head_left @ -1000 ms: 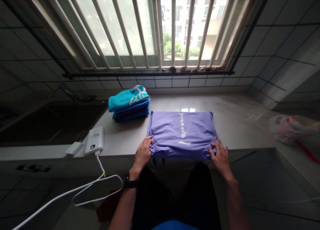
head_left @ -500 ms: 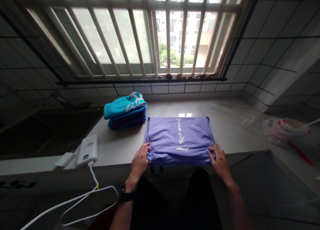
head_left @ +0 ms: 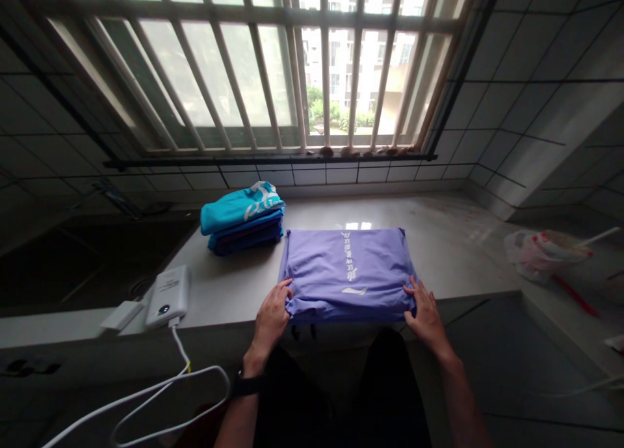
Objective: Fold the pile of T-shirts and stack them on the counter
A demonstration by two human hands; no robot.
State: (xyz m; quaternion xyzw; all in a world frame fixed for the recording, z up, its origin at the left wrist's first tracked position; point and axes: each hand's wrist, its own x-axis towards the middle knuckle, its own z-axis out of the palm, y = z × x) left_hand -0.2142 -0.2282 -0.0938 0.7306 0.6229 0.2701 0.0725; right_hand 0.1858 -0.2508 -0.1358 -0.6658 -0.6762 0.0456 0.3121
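Note:
A folded purple T-shirt (head_left: 375, 259) with white lettering and a white logo lies on the counter, its near edge at the counter's front. My left hand (head_left: 272, 315) grips its near left corner, fingers on top and the thumb hidden. At the near right corner, my right hand (head_left: 425, 311) is closed on the cloth, fingertips on top and the thumb at the near edge. Behind and to the left sits a stack of folded clothes, with a turquoise T-shirt (head_left: 229, 210) on top of dark blue ones (head_left: 248, 237).
A white power bank (head_left: 168, 295) with a white cable (head_left: 182, 350) rests near the counter's front edge (head_left: 219, 311), beside a small white block (head_left: 121, 315). The dark sink (head_left: 97, 259) is at left. A plastic bag (head_left: 536, 256) lies at right, below the barred window (head_left: 273, 77).
My right thumb has moved slightly down along the near edge of the purple T-shirt. My left hand keeps its hold, and the camera view has shifted a little.

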